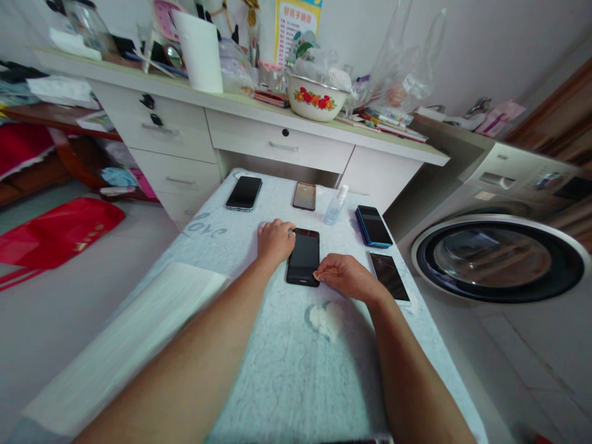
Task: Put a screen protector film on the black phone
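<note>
A black smartphone (303, 256) lies face up on the cloth-covered table between my hands. My left hand (275, 240) rests at its upper left edge, fingers curled, with the tips against the phone's side. At the lower right edge is my right hand (340, 274), its fingers bunched in a pinch and their tips touching the phone's border. Whether anything small is between those fingertips is too fine to make out. Behind the phone are a brown phone case (304, 196) and a clear spray bottle (335, 206) standing upright.
Another black phone (244, 193) lies at the far left. Along the right edge are a blue-edged phone (374, 226) and a white-framed phone (390, 276). A white desk (277, 139) holding a flowered bowl (317, 98) stands behind, with a washing machine (499, 185) to the right.
</note>
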`<action>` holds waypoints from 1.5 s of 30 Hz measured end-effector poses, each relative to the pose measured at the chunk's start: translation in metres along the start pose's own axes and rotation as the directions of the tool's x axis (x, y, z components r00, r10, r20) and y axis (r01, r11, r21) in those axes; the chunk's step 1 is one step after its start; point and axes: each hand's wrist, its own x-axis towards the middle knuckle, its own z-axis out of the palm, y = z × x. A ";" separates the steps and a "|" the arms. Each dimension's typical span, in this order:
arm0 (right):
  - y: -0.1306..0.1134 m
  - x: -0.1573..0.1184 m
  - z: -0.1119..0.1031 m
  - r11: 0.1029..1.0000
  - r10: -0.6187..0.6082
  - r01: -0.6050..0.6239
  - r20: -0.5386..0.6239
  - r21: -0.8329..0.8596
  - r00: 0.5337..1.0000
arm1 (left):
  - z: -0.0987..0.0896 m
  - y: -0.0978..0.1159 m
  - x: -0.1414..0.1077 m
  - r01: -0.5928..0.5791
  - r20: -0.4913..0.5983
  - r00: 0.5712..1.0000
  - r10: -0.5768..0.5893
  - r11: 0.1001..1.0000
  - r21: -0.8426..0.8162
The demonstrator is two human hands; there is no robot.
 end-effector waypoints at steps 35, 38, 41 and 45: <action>-0.002 -0.002 0.001 0.973 0.013 -0.043 0.130 0.229 0.991 | -0.002 0.002 0.000 0.009 0.002 1.000 -0.009 1.000 -0.003; -0.002 -0.002 0.001 0.969 0.013 -0.045 0.129 0.245 0.992 | -0.002 0.002 0.000 0.016 0.007 1.000 -0.016 1.000 -0.003; 0.000 -0.001 0.001 0.978 0.036 -0.052 0.080 0.204 0.996 | -0.001 0.001 0.000 0.006 -0.001 1.000 -0.006 1.000 -0.001; 0.004 0.001 0.004 0.992 0.043 -0.040 -0.017 0.123 0.999 | 0.000 0.000 0.000 -0.003 -0.008 1.000 0.003 1.000 0.006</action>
